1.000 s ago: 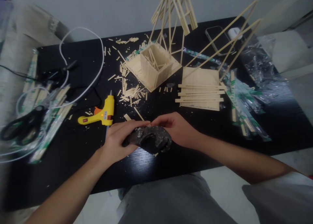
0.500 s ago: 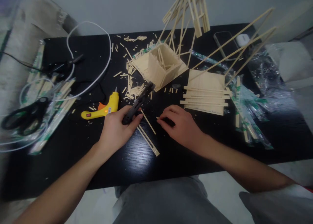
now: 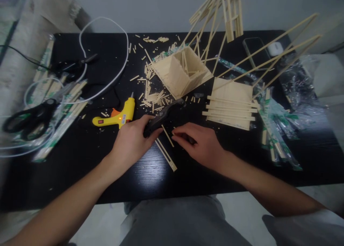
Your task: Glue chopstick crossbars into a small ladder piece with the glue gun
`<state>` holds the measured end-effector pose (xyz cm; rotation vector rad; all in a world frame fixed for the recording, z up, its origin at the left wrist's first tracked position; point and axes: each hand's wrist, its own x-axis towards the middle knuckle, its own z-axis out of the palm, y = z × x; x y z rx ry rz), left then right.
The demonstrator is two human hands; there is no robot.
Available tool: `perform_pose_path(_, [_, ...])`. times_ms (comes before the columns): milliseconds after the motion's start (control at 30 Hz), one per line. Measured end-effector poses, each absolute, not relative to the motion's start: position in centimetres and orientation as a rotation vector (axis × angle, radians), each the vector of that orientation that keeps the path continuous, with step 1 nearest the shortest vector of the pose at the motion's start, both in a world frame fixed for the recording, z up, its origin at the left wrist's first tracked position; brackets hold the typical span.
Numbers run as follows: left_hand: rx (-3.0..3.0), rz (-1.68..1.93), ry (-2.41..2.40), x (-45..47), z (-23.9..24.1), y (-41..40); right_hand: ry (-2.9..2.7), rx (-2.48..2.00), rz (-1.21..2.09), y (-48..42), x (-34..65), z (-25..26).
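Observation:
My left hand [image 3: 133, 138] is closed around a black plier-like tool [image 3: 169, 112], whose far end points up and to the right; its exact kind is unclear. By that thumb a thin wooden stick [image 3: 168, 136] slants down toward my right hand [image 3: 205, 143]. The right thumb and fingertips are pinched on a tiny wooden stick piece [image 3: 173, 132], mostly hidden. Below the tool, a narrow frame of joined sticks [image 3: 167, 157] lies on the black table [image 3: 129, 181]. A yellow glue gun [image 3: 114, 119] with a lit orange light rests beside my left hand.
Behind my hands stands a wooden box on a base [image 3: 182, 75], among many cut stick pieces [image 3: 158, 97]. A flat stick panel [image 3: 231, 88] with long rods lies right. Scissors [image 3: 40, 118], a white cable [image 3: 126, 52], wrapped sticks [image 3: 276, 138] and a phone [image 3: 256, 52] surround these.
The black tool has turned and moved slightly right with my left hand. My right hand stays pinched, now closer to the thin stick. The whole view has shifted a little.

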<state>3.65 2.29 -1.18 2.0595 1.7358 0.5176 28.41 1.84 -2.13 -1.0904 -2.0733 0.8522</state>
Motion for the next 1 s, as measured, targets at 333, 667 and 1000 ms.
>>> perform_pose_path(333, [2.012, 0.522, 1.729, 3.9, -1.4, 2.3, -2.365, -0.903, 0.673, 1.2, 28.0, -3.0])
perform_pose_path(667, [1.928, 0.632, 1.731, 3.9, -1.0, 2.5, -2.3, -1.078, 0.767, 0.4, 27.6, -2.3])
perform_pose_path(1000, [1.964, 0.623, 1.691, 3.3, -0.7, 2.9, -2.339, -1.113, 0.591, 0.2, 28.0, -2.3])
